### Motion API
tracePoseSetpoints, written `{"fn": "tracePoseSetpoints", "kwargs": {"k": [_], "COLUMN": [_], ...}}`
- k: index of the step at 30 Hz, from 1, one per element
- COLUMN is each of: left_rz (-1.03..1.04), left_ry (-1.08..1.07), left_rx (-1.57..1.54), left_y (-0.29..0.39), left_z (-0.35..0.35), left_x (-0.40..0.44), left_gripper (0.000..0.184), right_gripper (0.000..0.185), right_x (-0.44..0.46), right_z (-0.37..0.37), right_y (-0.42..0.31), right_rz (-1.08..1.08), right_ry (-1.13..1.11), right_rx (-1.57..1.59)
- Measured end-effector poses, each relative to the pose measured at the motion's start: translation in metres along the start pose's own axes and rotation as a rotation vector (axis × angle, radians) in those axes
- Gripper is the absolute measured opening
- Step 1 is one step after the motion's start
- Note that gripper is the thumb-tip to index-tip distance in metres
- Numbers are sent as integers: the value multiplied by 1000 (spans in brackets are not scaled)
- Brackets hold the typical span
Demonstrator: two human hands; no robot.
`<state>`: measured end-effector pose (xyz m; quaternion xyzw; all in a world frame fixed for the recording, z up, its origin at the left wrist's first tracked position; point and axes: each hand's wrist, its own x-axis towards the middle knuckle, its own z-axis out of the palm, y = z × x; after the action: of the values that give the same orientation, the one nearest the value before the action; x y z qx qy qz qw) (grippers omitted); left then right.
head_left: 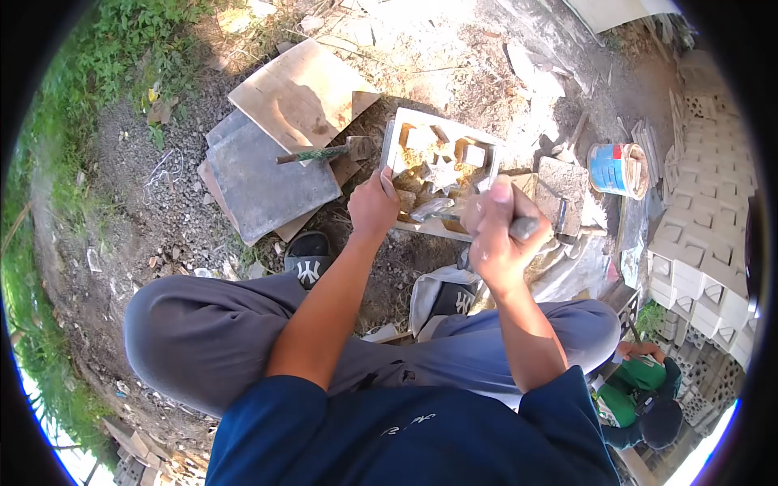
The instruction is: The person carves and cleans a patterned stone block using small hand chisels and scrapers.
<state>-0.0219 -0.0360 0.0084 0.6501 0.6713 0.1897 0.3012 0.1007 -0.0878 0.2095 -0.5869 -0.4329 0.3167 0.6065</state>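
A pale-rimmed rectangular mould [454, 128] lies on the ground in front of my feet. Inside it are block-shaped cores, a star-shaped metallic piece [442, 173] and yellowish-brown crumbly material. My left hand [375, 202] is closed on the mould's left edge, thumb on top. Over the right side of the mould, my right hand [504, 227] is wrapped round a tool with a grey rounded handle end [525, 228]. The tool's working end is blurred and partly hidden by the hand. Just left of the mould rests a wooden mallet [359, 147], its handle pointing left.
Flat boards [279, 182] are stacked at left. A blue and white bucket [613, 168] and a rough slab [561, 185] stand at right. Stacked concrete blocks [689, 219] line the far right. Another person in green [644, 377] is at lower right.
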Motion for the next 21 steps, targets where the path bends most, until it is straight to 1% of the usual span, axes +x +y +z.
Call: {"fn": "tracePoseSetpoints", "kwargs": {"k": [1,2,3,5,7,9,10,11,12,13,14,15,17,18,20,21], "left_rz": [-10,-17,-18,-15,-6,5,12,28,45,29,14,29,521,532,689,700], "left_ry": [-7,-18,-26,-17,-7,-14,-10,6,17,21,18,18,467,470,373,376], "left_rx": [31,-12,-9,-12,-10,1,-2,-13,-21,-35,-44,-38,-190,-191,-64,-63], "left_y": [0,1,-2,0,2,-1,-4,-2,2,4,3,1,-4,-2,2,2], "left_z": [-2,-3,-3,-1,-3,-3,-2,0,0,-2,-4,-3,-1,-4,-11,-12], "left_x": [-1,-2,-6,-1,-2,-2,-4,-2,1,-1,-4,-4,-2,-6,-16,-18], "left_gripper": [38,37,37,36,35,35,35,35,35,29,24,24,15,15,14,14], "right_gripper": [41,39,39,41,41,40,40,41,42,42,43,44,47,48,51,51], "right_x": [-4,-6,-8,-1,0,-4,2,1,3,3,2,3,8,9,14,15], "right_z": [-3,-5,-5,-4,-3,-10,-11,-11,-12,-14,-18,-25,-41,-48,-64,-66], "right_y": [-3,-2,5,23,10,5,4,15,13,10,7,5,1,-1,3,3], "right_rz": [-46,-30,-22,-31,1,-37,-34,19,13,16,17,16,-26,-41,-68,-77], "right_ry": [15,23,27,16,-4,85,31,17,25,33,80,131,164,201,275,281], "right_rx": [14,131,130,-13,19,121,57,-74,-79,-83,14,113,199,221,284,289]}}
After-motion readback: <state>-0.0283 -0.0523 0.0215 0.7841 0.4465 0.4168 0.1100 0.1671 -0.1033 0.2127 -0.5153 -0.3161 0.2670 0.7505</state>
